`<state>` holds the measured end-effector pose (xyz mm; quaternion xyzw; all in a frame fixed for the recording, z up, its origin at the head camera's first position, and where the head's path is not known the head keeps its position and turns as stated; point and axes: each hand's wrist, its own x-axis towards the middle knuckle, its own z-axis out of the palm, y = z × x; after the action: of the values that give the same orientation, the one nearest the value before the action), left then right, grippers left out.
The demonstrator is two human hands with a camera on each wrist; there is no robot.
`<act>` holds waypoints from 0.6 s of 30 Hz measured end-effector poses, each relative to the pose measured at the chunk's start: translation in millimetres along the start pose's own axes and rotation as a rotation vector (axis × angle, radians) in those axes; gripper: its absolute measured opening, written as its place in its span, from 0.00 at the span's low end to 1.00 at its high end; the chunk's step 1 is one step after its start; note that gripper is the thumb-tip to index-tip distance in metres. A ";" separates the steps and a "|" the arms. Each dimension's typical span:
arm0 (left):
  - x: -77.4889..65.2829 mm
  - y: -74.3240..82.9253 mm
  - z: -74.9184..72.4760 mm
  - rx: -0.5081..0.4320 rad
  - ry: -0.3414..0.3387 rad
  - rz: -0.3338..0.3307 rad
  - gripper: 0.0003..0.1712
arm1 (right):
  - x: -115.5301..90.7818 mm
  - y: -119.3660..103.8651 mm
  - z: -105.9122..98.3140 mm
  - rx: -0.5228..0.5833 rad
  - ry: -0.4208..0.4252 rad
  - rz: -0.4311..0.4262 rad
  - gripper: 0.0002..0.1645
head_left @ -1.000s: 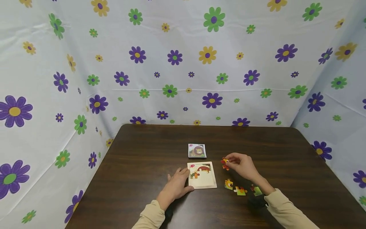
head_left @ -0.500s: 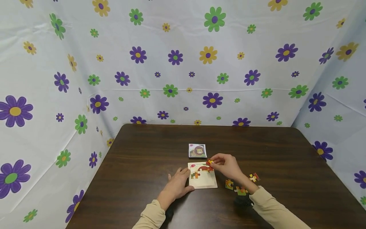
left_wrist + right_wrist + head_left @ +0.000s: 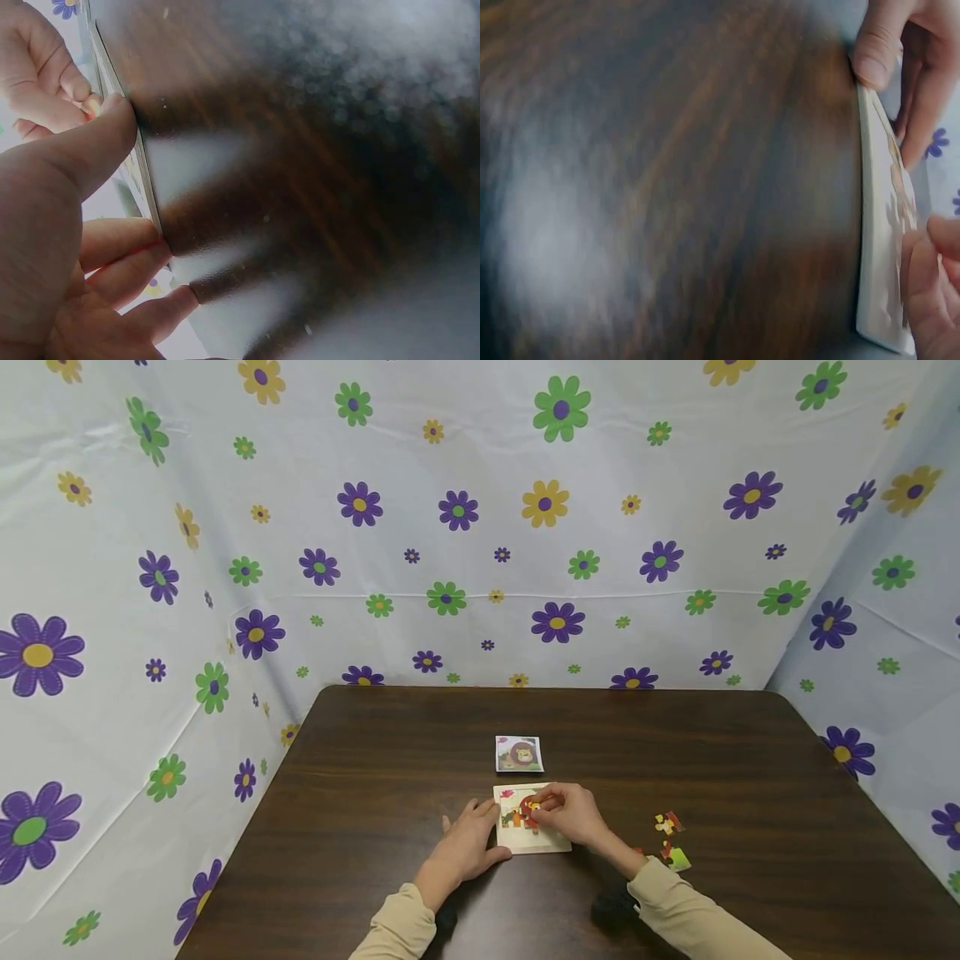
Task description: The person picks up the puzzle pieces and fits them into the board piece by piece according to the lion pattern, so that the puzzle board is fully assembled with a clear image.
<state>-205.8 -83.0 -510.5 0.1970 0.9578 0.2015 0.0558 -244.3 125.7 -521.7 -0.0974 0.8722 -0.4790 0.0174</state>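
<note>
A pale wooden puzzle tray (image 3: pixel 542 847) lies on the dark table, with several picture pieces in its upper and left parts. My left hand (image 3: pixel 467 843) rests at its left side, fingers extended along the edge and thumb by the near left corner. Over the tray's middle, my right hand (image 3: pixel 576 814) pinches a red and orange puzzle piece (image 3: pixel 530 818) between thumb and fingers, right beside the pieces lying there. The right wrist view shows the tray (image 3: pixel 870 225) edge-on, the right fingertips (image 3: pixel 922 270) close at its face; the held piece is mostly hidden there.
A lion picture card (image 3: pixel 519 754) lies just beyond the tray. Loose puzzle pieces (image 3: pixel 677 858) are on the table to the right, partly covered by the right forearm; another loose piece (image 3: pixel 666 823) lies behind them. A flowered cloth (image 3: pixel 480 635) hangs behind the table (image 3: pixel 405 735).
My right hand has carried the puzzle piece left from beside the tray to over its middle, lowering it next to the other pieces. The left hand has stayed at the tray's edge.
</note>
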 end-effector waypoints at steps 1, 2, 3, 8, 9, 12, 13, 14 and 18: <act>0.0 0.2 -0.2 0.000 0.003 0.002 0.36 | -0.1 -0.2 1.5 -0.008 0.008 0.005 0.09; 0.0 0.3 -0.2 0.000 0.005 0.003 0.36 | -0.3 -1.1 2.7 -0.013 0.016 0.012 0.09; 0.0 0.4 -0.1 0.001 0.008 0.006 0.35 | -0.4 -2.1 3.8 -0.022 0.024 0.017 0.09; 0.0 0.1 -0.1 0.004 0.015 0.010 0.34 | 0.8 -7.1 6.8 -0.067 0.040 0.047 0.08; -0.1 0.0 -0.1 0.005 0.016 0.011 0.34 | 1.2 -8.0 7.1 -0.074 0.043 0.051 0.08; -0.1 -0.1 -0.1 0.005 0.018 0.015 0.33 | 2.4 -10.2 7.9 -0.107 0.051 0.060 0.08; 0.1 -0.2 -0.1 0.006 0.019 0.016 0.33 | 2.7 -11.2 8.0 -0.116 0.052 0.063 0.08; 0.1 -0.2 -0.1 0.007 0.020 0.017 0.33 | 3.0 -12.2 8.1 -0.125 0.052 0.067 0.09; 0.2 0.0 -0.1 0.006 0.016 0.014 0.33 | 4.0 -15.3 9.0 -0.143 0.034 0.089 0.09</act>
<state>-206.0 -83.0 -510.4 0.2021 0.9575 0.2004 0.0462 -244.8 109.5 -513.4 -0.0514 0.9077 -0.4160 0.0168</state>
